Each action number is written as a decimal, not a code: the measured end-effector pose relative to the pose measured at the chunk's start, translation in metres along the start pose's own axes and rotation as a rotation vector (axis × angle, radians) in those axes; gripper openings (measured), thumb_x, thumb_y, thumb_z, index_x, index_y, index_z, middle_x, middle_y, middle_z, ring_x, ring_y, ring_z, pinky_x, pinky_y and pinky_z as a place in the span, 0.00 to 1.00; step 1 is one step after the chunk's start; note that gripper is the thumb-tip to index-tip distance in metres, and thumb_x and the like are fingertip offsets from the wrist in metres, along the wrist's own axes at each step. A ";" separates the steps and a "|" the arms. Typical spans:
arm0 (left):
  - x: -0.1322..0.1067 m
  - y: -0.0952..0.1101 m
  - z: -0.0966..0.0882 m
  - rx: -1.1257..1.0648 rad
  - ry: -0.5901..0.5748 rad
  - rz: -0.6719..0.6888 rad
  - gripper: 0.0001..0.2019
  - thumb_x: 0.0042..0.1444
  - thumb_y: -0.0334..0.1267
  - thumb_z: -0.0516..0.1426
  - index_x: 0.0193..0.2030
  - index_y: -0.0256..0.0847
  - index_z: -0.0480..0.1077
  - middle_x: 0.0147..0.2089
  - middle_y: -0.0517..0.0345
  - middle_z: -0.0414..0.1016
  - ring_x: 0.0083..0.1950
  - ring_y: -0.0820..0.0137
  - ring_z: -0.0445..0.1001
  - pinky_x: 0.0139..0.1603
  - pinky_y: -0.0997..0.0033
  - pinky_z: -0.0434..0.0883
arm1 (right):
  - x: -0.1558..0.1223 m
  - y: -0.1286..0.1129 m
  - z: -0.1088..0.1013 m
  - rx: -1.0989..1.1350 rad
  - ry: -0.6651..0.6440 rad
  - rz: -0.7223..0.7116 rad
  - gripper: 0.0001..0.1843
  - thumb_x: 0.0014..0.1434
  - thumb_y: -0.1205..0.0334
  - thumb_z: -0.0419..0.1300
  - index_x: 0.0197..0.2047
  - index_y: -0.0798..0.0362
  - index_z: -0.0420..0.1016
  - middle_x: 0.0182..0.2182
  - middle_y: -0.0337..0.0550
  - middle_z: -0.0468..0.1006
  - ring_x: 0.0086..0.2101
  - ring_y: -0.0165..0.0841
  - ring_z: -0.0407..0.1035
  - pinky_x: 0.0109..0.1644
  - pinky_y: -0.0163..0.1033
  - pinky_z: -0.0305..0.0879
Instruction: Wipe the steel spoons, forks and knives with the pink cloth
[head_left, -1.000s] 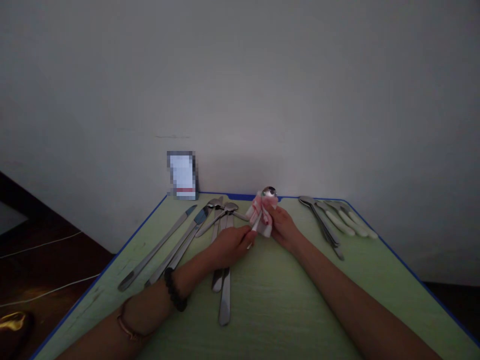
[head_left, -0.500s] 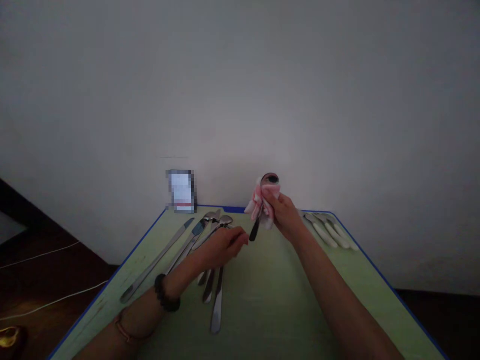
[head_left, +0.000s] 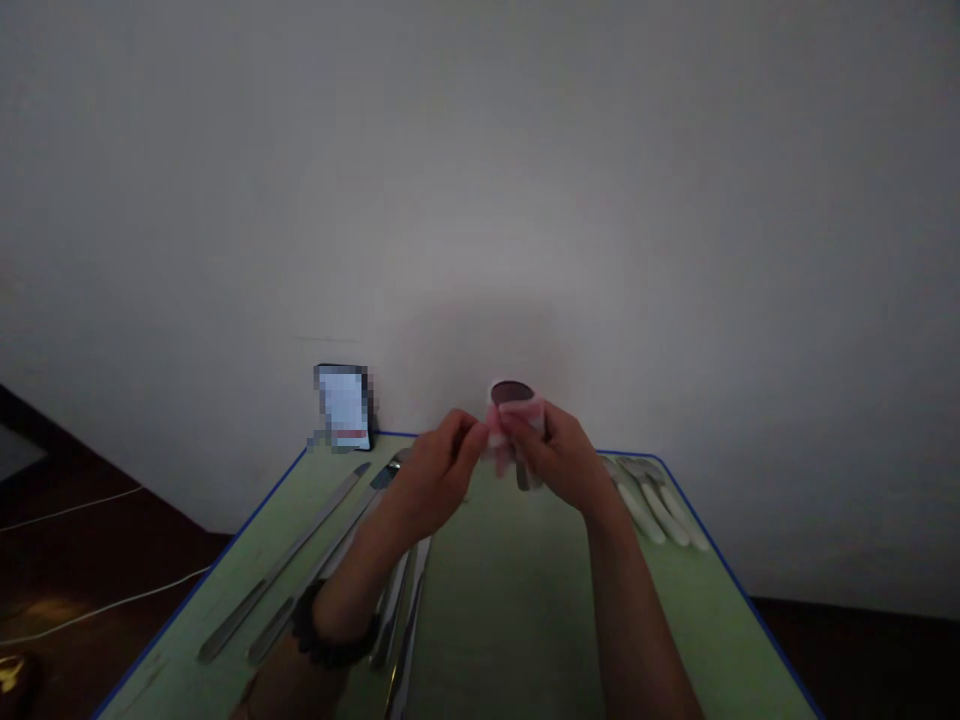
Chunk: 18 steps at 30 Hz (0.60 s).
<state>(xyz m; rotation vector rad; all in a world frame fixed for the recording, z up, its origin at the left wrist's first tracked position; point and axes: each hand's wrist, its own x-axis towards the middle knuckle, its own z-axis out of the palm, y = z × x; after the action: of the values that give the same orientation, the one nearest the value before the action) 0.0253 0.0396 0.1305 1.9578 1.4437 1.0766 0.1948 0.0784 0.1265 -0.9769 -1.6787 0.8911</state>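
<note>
My right hand is closed around a pink and white cloth wrapped about a metal spoon. The rounded bowl of the spoon shows above the cloth, and part of its handle juts out underneath. At the cloth's left edge, my left hand has its thumb and fingers pinched together on the fabric. Most of the spoon's neck is hidden by the cloth and fingers. Both hands are raised over the far part of the green table.
Long metal cutlery, including a knife, lies on the left, partly covered by my left forearm. Several white-handled utensils lie at the right. A phone leans on the wall behind the table.
My left hand has risen from beside the spoon's handle to the cloth and pinched its edge. The cloth now sits higher around the spoon's bowl. The view has tilted up slightly.
</note>
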 end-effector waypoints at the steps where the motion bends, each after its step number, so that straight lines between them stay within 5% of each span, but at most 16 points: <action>1: 0.000 -0.003 0.002 0.007 -0.036 -0.018 0.16 0.65 0.48 0.43 0.33 0.41 0.61 0.25 0.65 0.64 0.25 0.73 0.63 0.28 0.73 0.58 | 0.001 0.001 -0.001 -0.056 -0.030 -0.015 0.10 0.57 0.55 0.60 0.36 0.51 0.79 0.22 0.38 0.76 0.25 0.31 0.64 0.31 0.35 0.57; 4: 0.000 -0.013 -0.003 0.006 -0.145 -0.061 0.19 0.67 0.49 0.38 0.34 0.42 0.61 0.23 0.66 0.62 0.24 0.72 0.62 0.27 0.72 0.58 | -0.001 0.002 -0.008 -0.211 -0.147 -0.019 0.08 0.57 0.58 0.60 0.36 0.49 0.80 0.27 0.39 0.79 0.27 0.33 0.67 0.34 0.36 0.58; 9: 0.001 -0.021 -0.025 0.041 -0.147 -0.073 0.23 0.68 0.50 0.34 0.38 0.41 0.64 0.24 0.62 0.67 0.24 0.71 0.65 0.27 0.72 0.58 | -0.006 -0.010 -0.011 -0.424 -0.244 -0.027 0.07 0.58 0.58 0.61 0.35 0.48 0.81 0.30 0.42 0.82 0.29 0.35 0.71 0.35 0.37 0.57; 18: 0.004 0.006 -0.037 0.257 -0.294 -0.113 0.26 0.66 0.52 0.37 0.31 0.41 0.69 0.29 0.57 0.73 0.32 0.67 0.71 0.34 0.70 0.60 | -0.011 -0.047 0.007 -0.813 -0.416 0.037 0.15 0.65 0.54 0.54 0.39 0.50 0.80 0.36 0.45 0.83 0.37 0.37 0.75 0.39 0.37 0.58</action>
<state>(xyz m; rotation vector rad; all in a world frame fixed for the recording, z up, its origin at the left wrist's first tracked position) -0.0010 0.0386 0.1572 2.0740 1.5634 0.5475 0.1808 0.0484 0.1621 -1.4156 -2.4721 0.4264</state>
